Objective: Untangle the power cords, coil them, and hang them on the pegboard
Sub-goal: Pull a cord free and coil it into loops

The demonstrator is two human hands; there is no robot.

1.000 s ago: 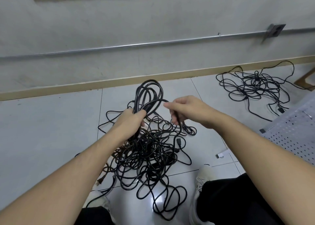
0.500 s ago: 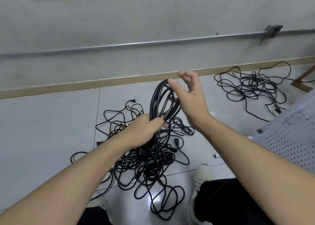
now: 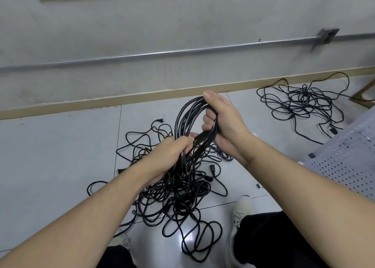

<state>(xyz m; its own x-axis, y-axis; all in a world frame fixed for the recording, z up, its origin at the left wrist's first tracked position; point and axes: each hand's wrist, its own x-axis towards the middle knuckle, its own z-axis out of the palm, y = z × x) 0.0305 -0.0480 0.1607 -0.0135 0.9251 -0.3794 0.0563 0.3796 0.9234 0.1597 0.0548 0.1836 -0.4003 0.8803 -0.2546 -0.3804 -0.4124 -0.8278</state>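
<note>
I hold a coil of black power cord upright above the floor. My left hand grips the lower end of the coil. My right hand is wrapped round the coil's right side near its top, thumb up. Below the hands a big tangle of black cords lies on the tiled floor, with plugs showing at its edges. A white perforated pegboard lies at the right edge.
A second tangle of black cords lies at the back right by the baseboard. A metal conduit runs along the grey wall. My white shoes stand close to the near tangle. A wooden frame corner is far right.
My right hand came down from pinching a strand above the coil and now grips the coil's right side. The left hand kept its hold on the coil's lower end.
</note>
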